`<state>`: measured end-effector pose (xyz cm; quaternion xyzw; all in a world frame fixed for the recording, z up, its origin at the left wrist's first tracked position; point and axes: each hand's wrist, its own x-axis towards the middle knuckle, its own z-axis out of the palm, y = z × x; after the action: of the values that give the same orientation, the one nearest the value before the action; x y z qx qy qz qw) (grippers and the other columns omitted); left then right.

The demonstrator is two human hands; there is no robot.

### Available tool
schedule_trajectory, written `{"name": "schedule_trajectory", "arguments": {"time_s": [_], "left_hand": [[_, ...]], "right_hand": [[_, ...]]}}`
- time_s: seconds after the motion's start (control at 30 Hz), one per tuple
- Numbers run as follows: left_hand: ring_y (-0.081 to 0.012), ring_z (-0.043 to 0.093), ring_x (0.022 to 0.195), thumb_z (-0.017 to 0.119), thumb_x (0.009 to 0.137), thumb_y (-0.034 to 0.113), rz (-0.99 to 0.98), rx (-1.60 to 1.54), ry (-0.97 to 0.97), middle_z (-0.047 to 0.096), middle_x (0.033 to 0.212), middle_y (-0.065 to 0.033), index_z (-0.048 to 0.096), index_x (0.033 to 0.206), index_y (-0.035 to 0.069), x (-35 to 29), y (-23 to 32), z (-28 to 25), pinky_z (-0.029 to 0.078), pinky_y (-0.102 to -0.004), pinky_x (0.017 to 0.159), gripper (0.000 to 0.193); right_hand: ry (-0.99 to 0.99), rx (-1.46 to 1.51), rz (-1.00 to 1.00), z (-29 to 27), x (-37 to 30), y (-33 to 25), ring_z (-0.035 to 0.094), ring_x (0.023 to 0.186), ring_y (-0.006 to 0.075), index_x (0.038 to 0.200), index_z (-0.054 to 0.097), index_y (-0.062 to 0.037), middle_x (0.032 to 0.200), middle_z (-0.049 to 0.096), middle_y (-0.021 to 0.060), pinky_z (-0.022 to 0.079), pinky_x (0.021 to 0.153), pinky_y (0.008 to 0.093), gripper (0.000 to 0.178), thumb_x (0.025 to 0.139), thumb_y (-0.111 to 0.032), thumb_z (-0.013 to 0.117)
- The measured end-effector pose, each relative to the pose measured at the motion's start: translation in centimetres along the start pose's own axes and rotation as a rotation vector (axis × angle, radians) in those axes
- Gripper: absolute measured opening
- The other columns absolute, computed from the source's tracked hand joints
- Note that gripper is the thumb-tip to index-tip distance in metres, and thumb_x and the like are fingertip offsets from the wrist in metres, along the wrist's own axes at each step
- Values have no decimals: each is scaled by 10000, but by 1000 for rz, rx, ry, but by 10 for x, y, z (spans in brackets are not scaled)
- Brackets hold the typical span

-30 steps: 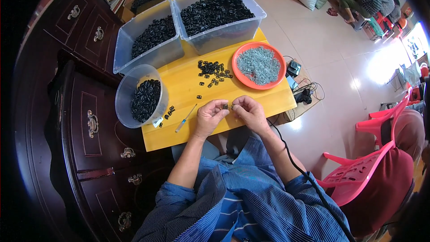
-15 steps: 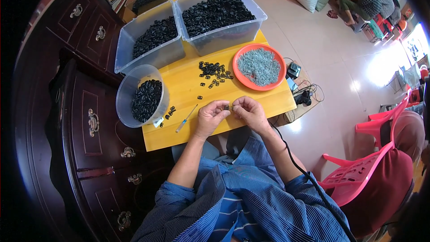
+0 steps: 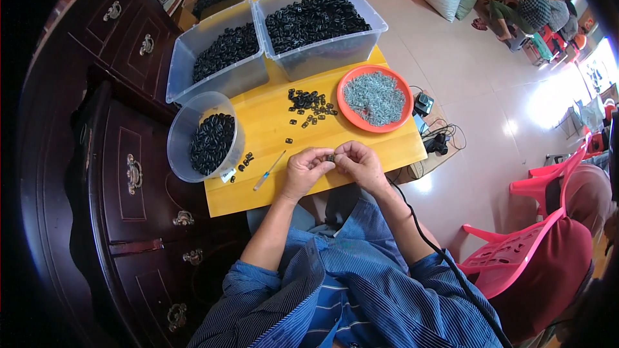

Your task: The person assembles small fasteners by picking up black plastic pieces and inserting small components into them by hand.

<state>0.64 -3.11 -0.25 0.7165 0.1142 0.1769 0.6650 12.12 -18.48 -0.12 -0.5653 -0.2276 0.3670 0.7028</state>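
Note:
My left hand (image 3: 305,171) pinches a small black plastic piece (image 3: 330,158) over the front of the yellow table (image 3: 258,201). From the other side, my right hand (image 3: 361,167) meets it with thumb and fingers closed at the piece. Whether the right fingers also hold a tiny part is hidden. Left of my left hand lies a thin tool with a pale blue handle (image 3: 261,181). Beyond my hands spreads a loose pile of similar black pieces (image 3: 308,100). An orange-red plate (image 3: 342,111) with many small clear-grey parts (image 3: 375,98) stands to its right.
A round clear tub (image 3: 175,151) and two rectangular clear bins (image 3: 222,84) hold many black pieces. Dark drawers (image 3: 132,212) stand close on my left. Cables and a black device (image 3: 422,104) lie beside the table's right edge. A pink chair (image 3: 509,251) stands right; people sit far off.
My fingers have closed further over the black piece, and my right fingertips now cover more of it. The whole view has shifted slightly.

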Motion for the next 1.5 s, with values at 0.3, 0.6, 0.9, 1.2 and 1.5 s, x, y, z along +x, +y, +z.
{"name": "schedule_trajectory", "arguments": {"time_s": [0.3, 0.6, 0.9, 1.2, 1.5], "left_hand": [[-43, 568, 775, 746, 845, -45, 7, -12, -65, 618, 898, 30, 731, 1140, 10, 3, 0, -5, 487, -185, 729, 301], [-147, 627, 786, 812, 768, 66, 174, 502, 59, 635, 970, -45, 633, 1244, 40, 0, 57, 18, 535, -284, 725, 508], [-318, 674, 906, 749, 753, 76, 420, 811, 216, 663, 986, -108, 665, 1073, 65, 3, 50, 27, 556, -409, 776, 332], [-304, 678, 902, 749, 770, 78, 422, 810, 190, 677, 986, -91, 678, 1060, 67, 1, 55, 29, 555, -399, 774, 298], [-299, 686, 863, 773, 769, 98, 270, 746, 125, 682, 968, -95, 688, 1060, 68, 3, 64, 28, 558, -395, 746, 305]], "right_hand": [[-19, -123, 181, -1, 2, -16, 625, 729, 63, 1037, 681, -14, 888, 682, 2, 516, 666, 221, 138, 957, -126, 681], [28, 77, 152, 11, -2, -12, 596, 737, 48, 969, 691, -37, 854, 664, -19, 496, 691, 216, 155, 976, -191, 667], [101, 333, 153, 12, -2, 0, 537, 696, 33, 969, 681, -62, 835, 652, -31, 450, 656, 215, 121, 966, -180, 656], [83, 409, 227, 10, -5, -9, 613, 723, 84, 999, 672, -34, 824, 647, 0, 556, 722, 248, 183, 1012, -204, 604], [86, 359, 208, 7, -3, -4, 635, 731, 81, 989, 676, -42, 827, 659, -5, 575, 730, 258, 192, 1008, -225, 621]]}}
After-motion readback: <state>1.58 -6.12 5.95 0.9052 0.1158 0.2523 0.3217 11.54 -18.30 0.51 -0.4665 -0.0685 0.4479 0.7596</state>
